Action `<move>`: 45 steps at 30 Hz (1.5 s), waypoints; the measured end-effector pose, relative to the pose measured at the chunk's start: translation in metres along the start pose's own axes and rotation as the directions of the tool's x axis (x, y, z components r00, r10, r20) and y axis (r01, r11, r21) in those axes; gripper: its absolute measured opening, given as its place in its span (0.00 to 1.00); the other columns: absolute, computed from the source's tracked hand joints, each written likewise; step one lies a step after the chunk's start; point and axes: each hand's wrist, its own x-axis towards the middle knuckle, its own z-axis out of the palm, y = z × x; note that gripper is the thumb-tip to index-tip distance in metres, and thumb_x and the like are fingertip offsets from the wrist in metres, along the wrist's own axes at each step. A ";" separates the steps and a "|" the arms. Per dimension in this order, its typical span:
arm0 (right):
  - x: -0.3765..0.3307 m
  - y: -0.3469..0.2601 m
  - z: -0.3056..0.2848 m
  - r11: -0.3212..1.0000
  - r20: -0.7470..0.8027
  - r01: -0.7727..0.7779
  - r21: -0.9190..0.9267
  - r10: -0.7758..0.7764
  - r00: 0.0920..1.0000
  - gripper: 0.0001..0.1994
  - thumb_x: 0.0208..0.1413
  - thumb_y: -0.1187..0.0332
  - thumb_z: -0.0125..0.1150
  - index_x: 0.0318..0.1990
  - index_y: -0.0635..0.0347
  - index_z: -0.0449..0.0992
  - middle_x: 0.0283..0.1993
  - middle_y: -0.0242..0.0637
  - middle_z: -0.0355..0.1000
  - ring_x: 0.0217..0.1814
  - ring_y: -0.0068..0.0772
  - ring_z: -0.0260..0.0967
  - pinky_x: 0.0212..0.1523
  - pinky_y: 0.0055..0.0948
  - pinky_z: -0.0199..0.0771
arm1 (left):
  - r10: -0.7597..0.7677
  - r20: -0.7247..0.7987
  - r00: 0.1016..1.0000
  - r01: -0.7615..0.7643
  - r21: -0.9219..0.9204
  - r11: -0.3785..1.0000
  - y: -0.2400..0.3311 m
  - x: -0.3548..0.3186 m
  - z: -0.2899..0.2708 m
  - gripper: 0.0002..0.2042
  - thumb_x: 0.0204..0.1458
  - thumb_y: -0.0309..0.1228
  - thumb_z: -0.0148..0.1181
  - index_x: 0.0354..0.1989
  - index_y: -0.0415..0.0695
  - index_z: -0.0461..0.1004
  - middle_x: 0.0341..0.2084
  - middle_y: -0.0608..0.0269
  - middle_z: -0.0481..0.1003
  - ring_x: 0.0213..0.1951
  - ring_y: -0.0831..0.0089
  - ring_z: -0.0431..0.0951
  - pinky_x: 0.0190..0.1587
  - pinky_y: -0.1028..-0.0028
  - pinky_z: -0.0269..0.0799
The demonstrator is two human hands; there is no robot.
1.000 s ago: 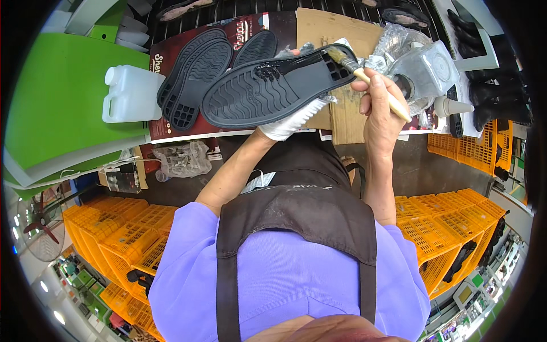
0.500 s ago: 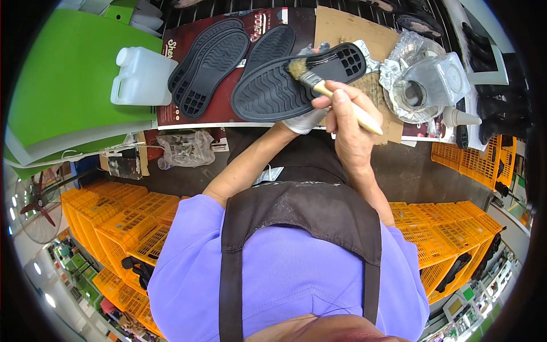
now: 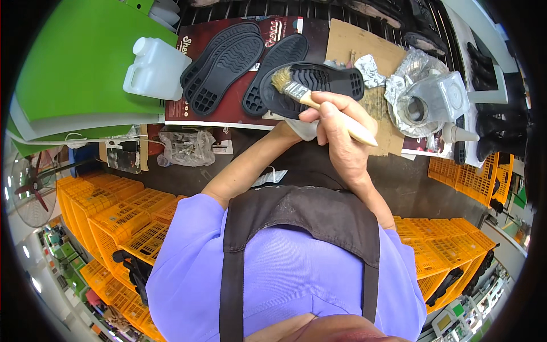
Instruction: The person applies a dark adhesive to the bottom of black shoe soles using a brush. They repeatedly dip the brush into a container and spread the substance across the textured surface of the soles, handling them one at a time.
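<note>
My right hand point(image 3: 348, 155) grips the pale wooden handle of a flat paintbrush point(image 3: 296, 90), whose yellowish bristles touch the rounded left end of a black shoe sole point(image 3: 336, 84). That sole is held up above the table's near edge, tilted, its ribbed face looking shiny in places. My left hand point(image 3: 303, 130), in a whitish glove, is closed on the sole from underneath; most of its fingers are hidden behind it. Close by on the left lie more black soles, a single sole point(image 3: 288, 48) and an overlapping group point(image 3: 232, 71).
A white plastic jug point(image 3: 156, 71) stands at the left beside a green surface point(image 3: 85, 62). On the right, a clear container point(image 3: 441, 97) sits tilted in a foil-wrapped dish point(image 3: 393, 91), near a squeeze bottle point(image 3: 458, 135). Stained cardboard point(image 3: 353, 43) covers the table. Orange crates point(image 3: 131, 216) are stacked behind me.
The brush has moved along the sole from its middle to its left end. The sole has tilted and looks foreshortened, with more shine on it. The whole view has shifted slightly.
</note>
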 end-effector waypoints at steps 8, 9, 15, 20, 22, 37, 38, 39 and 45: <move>0.015 -0.013 -0.016 0.992 -0.114 0.045 0.122 -0.031 0.993 0.11 0.57 0.71 0.52 0.41 0.70 0.72 0.28 0.39 0.75 0.16 0.11 0.57 0.18 0.12 0.57 | 0.191 0.091 0.977 -0.170 0.876 0.452 0.055 -0.002 0.012 0.15 0.45 0.37 0.59 0.40 0.45 0.68 0.37 0.60 0.70 0.43 0.67 0.69 0.46 0.68 0.64; 0.017 -0.012 -0.018 0.987 -0.123 0.060 0.149 -0.042 0.991 0.11 0.57 0.70 0.51 0.41 0.70 0.72 0.28 0.40 0.75 0.16 0.12 0.57 0.17 0.12 0.57 | 0.282 0.148 0.948 -0.259 0.873 0.414 0.051 -0.001 0.011 0.19 0.44 0.37 0.60 0.44 0.44 0.67 0.40 0.56 0.70 0.46 0.63 0.68 0.50 0.67 0.62; 0.019 -0.005 -0.021 0.945 -0.127 0.085 0.316 -0.046 0.991 0.12 0.58 0.68 0.50 0.41 0.70 0.72 0.27 0.42 0.74 0.15 0.13 0.56 0.16 0.12 0.55 | 0.155 0.139 0.978 -0.202 0.809 0.552 0.058 -0.007 0.012 0.23 0.44 0.36 0.62 0.48 0.44 0.66 0.45 0.56 0.68 0.50 0.63 0.66 0.55 0.67 0.59; 0.022 -0.007 -0.030 0.972 -0.048 0.058 0.229 -0.048 0.998 0.11 0.56 0.71 0.50 0.41 0.71 0.72 0.28 0.42 0.74 0.17 0.14 0.58 0.18 0.13 0.58 | 0.039 0.189 0.981 -0.149 0.614 0.775 0.041 -0.010 -0.007 0.23 0.41 0.30 0.65 0.46 0.43 0.66 0.40 0.61 0.70 0.45 0.71 0.69 0.48 0.70 0.65; 0.028 -0.008 -0.039 0.986 -0.011 0.048 0.161 -0.047 0.999 0.11 0.56 0.71 0.50 0.41 0.72 0.73 0.27 0.42 0.74 0.17 0.15 0.59 0.19 0.13 0.59 | -0.085 0.257 0.963 -0.068 0.533 0.844 0.051 -0.016 -0.011 0.23 0.41 0.30 0.65 0.47 0.42 0.66 0.41 0.61 0.70 0.45 0.71 0.69 0.48 0.70 0.65; 0.041 0.011 -0.058 0.997 -0.043 -0.005 0.077 0.008 0.999 0.13 0.57 0.69 0.50 0.43 0.71 0.72 0.28 0.42 0.73 0.18 0.15 0.57 0.21 0.13 0.58 | -0.158 0.157 0.975 0.184 -0.174 0.967 0.056 -0.051 -0.026 0.32 0.44 0.43 0.59 0.52 0.31 0.61 0.41 0.56 0.70 0.43 0.71 0.70 0.47 0.74 0.65; 0.039 0.010 -0.056 0.997 -0.042 -0.024 0.072 0.027 0.999 0.13 0.57 0.69 0.50 0.43 0.72 0.72 0.28 0.42 0.73 0.18 0.15 0.57 0.21 0.13 0.57 | -0.146 0.139 0.979 0.167 -0.156 0.974 0.057 -0.052 -0.024 0.32 0.47 0.46 0.57 0.53 0.33 0.61 0.40 0.58 0.70 0.41 0.72 0.71 0.46 0.74 0.66; 0.037 0.010 -0.053 0.997 -0.042 -0.043 0.067 0.046 0.998 0.13 0.57 0.69 0.50 0.43 0.72 0.72 0.28 0.42 0.73 0.18 0.15 0.56 0.20 0.13 0.57 | -0.144 0.126 0.981 0.165 -0.175 0.971 0.055 -0.053 -0.025 0.32 0.48 0.48 0.56 0.53 0.33 0.61 0.40 0.58 0.71 0.41 0.72 0.71 0.45 0.74 0.67; 0.027 0.013 -0.042 0.991 0.015 -0.112 0.080 0.111 0.994 0.11 0.55 0.69 0.54 0.40 0.68 0.75 0.26 0.37 0.74 0.18 0.13 0.58 0.19 0.13 0.59 | -0.104 0.058 0.993 0.119 -0.397 0.910 0.046 -0.059 -0.027 0.27 0.57 0.48 0.43 0.53 0.36 0.62 0.42 0.58 0.71 0.41 0.73 0.72 0.45 0.75 0.68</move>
